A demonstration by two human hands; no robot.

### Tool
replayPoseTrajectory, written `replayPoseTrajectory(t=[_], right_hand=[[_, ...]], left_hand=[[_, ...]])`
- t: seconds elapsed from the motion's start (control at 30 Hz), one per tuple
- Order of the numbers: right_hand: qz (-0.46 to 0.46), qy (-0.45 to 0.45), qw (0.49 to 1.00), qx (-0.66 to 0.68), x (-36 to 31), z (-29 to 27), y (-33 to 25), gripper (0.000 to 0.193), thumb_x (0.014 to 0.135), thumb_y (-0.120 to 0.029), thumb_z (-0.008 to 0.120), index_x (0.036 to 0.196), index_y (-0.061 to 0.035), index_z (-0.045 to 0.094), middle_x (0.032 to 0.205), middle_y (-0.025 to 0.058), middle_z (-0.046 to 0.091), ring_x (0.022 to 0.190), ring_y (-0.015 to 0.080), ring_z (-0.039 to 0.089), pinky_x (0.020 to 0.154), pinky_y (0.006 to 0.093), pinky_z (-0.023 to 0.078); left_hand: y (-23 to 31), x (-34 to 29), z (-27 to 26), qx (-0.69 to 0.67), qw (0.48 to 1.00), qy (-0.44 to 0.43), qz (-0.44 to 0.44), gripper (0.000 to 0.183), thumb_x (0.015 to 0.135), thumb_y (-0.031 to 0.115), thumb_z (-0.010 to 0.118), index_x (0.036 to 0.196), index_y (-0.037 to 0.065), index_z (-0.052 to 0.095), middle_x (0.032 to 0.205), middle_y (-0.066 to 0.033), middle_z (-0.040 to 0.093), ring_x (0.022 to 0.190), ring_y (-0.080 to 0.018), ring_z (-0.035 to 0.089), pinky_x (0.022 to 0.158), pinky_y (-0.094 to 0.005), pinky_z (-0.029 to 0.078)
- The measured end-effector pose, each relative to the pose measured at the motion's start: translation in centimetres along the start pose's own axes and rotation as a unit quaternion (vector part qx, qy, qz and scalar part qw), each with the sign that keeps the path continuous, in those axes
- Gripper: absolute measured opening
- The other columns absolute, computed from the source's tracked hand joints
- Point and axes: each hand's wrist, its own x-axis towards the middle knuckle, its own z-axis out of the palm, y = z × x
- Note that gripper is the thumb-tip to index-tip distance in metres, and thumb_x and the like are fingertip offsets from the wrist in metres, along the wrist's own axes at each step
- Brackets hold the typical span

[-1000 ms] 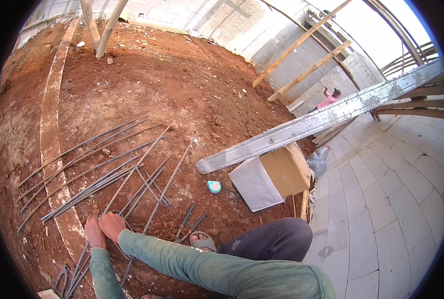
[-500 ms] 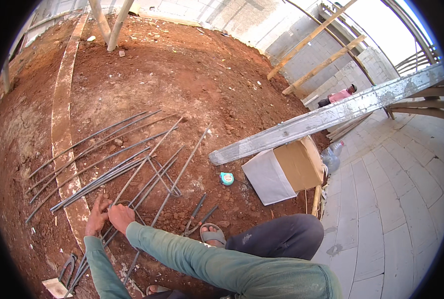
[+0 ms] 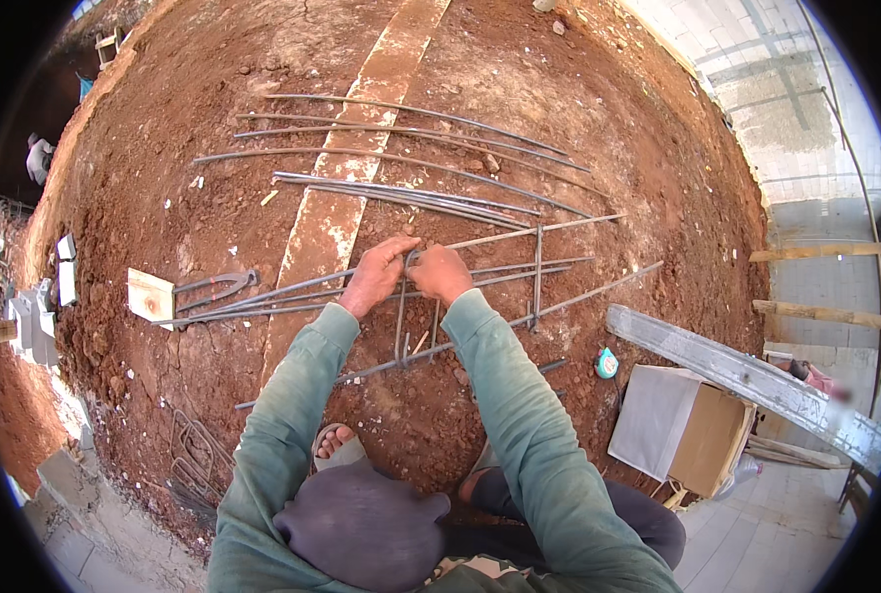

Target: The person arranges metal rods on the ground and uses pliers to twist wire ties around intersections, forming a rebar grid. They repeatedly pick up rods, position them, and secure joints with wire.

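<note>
Several long steel reinforcing bars (image 3: 302, 288) lie across the red soil, with bent square stirrups (image 3: 537, 272) around a few of them. My left hand (image 3: 378, 277) is closed, thumb and fingertips pinched at a stirrup where it crosses the far bar. Right beside it, my right hand (image 3: 443, 274) is curled over the same crossing. The fingers hide the exact contact and any small wire there. To the left, pincers (image 3: 218, 288) lie on the ground, their handles by a wooden block (image 3: 151, 296).
Loose bars (image 3: 411, 163) lie farther out, across a dirt-stained board (image 3: 332, 212). At right are a turquoise tape measure (image 3: 607, 363), a cardboard box (image 3: 664, 425) and a long grey metal beam (image 3: 737, 381). Bent wire (image 3: 196, 455) lies at lower left. A person (image 3: 39, 158) is at far left.
The view has swung, so the bars now run across the middle. My hands have changed grip at the bar; the right has come round beside the left, knuckles up, instead of reaching across.
</note>
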Motion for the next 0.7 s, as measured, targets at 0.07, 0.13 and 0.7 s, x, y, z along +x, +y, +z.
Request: replayPoseTrajectory(t=[0.07,0.13,0.7], right_hand=[[-0.05,-0.055,0.993,-0.092,0.0,-2.3,-0.1,0.028,0.085,-0.025,0.065,0.104,-0.0056,0.074,0.105,0.0196,0.071,0.101,0.0392,0.068,0.086,0.046,0.055],[-0.072,0.003,0.988,-0.137,-0.6,-3.6,-1.1,0.022,0.082,-0.023,0.068,0.094,-0.0056,0.075,0.099,0.0198,0.072,0.098,0.0383,0.069,0.081,0.0468,0.056],[-0.229,0.268,0.929,-0.111,1.2,0.6,2.8,0.019,0.086,-0.023,0.066,0.081,-0.0046,0.067,0.081,0.0126,0.067,0.076,0.0337,0.063,0.069,0.0442,0.049]], left_hand=[[0.3,-0.2,0.0,0.017,0.999,-0.01,0.036,0.044,0.085,-0.005,0.05,0.127,0.002,0.059,0.124,-0.014,0.058,0.113,-0.0269,0.056,0.101,-0.0358,0.044],[0.9,-0.2,0.2,0.009,0.999,-0.037,0.033,0.042,0.081,0.001,0.061,0.123,0.002,0.062,0.117,-0.0143,0.054,0.12,-0.0317,0.051,0.104,-0.0385,0.041],[-0.2,4.3,-0.4,-0.052,0.984,0.012,-0.172,0.017,0.091,0.01,0.066,0.105,0.001,0.068,0.087,-0.0093,0.069,0.077,-0.0129,0.062,0.068,-0.0314,0.051]])
